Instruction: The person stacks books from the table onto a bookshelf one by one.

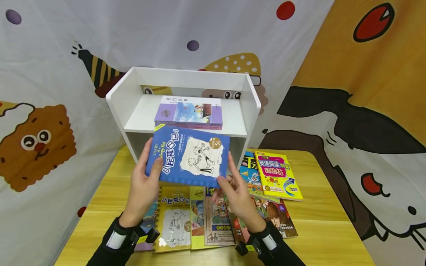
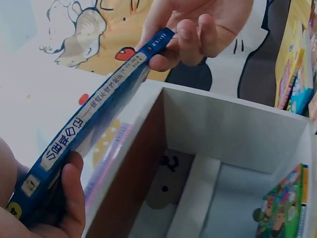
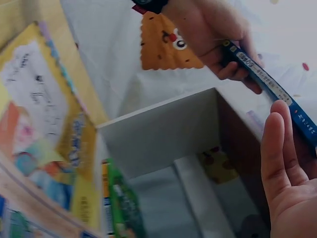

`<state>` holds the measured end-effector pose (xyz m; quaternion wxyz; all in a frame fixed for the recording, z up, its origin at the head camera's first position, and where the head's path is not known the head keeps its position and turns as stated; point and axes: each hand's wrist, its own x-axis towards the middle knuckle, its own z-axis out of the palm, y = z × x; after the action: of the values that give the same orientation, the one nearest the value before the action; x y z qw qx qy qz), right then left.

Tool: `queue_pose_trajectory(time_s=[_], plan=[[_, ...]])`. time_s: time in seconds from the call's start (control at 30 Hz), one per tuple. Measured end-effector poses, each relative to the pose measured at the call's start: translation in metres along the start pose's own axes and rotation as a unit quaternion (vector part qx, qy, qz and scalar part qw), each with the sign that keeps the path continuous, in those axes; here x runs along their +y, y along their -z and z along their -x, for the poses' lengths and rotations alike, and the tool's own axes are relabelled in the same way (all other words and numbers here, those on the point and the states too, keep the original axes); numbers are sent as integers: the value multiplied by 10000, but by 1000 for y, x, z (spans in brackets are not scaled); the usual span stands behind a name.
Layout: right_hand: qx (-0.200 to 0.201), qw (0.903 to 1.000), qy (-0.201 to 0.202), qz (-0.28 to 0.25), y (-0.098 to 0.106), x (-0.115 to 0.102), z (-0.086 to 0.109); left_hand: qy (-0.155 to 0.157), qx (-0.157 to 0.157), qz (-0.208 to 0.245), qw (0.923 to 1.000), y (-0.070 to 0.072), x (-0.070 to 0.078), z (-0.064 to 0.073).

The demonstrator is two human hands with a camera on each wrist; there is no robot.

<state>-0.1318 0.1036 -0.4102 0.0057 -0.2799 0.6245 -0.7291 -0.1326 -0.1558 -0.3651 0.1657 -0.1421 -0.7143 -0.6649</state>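
Observation:
Both hands hold up a blue comic-diary book, its cover facing up, in front of a white two-tier shelf. My left hand grips its left end, thumb on the cover and fingers beneath. At the lower right corner my right hand pinches it, thumb on top, other fingers at the edge and behind. In the left wrist view, the blue book's spine shows with white lettering. Purple books lie stacked on the upper shelf, just behind the blue book.
On the wooden table, a yellow diary book and several others lie in front of the shelf. A yellow English reader lies on another book at right. A green book stands inside the lower compartment. A cartoon-print cloth hangs behind.

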Motion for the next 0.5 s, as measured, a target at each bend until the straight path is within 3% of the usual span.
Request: queue_pose_trajectory(time_s=[0.2,0.3,0.5], plan=[[77,9998,112,136,4,-23,-23,-81,-111,-204,9997,4,16,-13],[36,9999,64,142,8,-30,-38,-78,-149,-44,9998,8,18,-25],[284,9985,-427,-215,20,-34,-66,493,-391,347,9974,16,5,-54]])
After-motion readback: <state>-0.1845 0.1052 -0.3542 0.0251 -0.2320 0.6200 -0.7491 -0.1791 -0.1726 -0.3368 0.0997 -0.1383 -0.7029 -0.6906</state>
